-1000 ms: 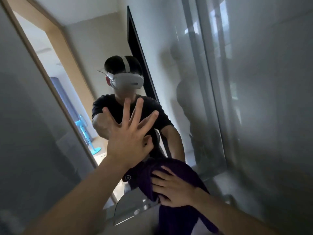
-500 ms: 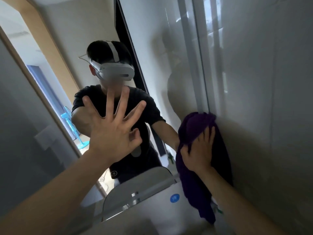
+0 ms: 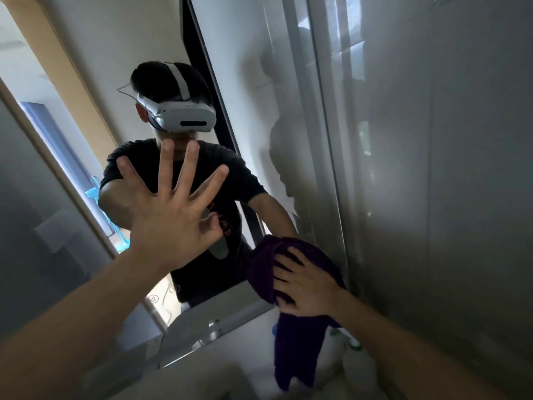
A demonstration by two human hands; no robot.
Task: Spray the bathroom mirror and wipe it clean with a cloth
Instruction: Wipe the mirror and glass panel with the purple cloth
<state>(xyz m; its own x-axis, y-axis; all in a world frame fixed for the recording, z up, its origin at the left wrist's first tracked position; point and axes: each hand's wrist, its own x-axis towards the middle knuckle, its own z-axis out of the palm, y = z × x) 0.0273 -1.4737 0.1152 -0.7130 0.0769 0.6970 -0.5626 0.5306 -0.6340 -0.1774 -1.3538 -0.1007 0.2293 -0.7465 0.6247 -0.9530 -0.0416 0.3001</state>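
Your right hand, fingers spread flat, presses the purple cloth to the lower right corner of the mirror; its hanging tail could topple the bottles beneath. Your left hand, splayed and empty farther up the mirror, will likely leave prints.

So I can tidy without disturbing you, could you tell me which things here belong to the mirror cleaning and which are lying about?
In use: mirror; purple cloth, pressed on it by the right hand; left hand, spread on the glass.
Lying about: white bottles beside the cloth; blue fan, seen only in reflection.
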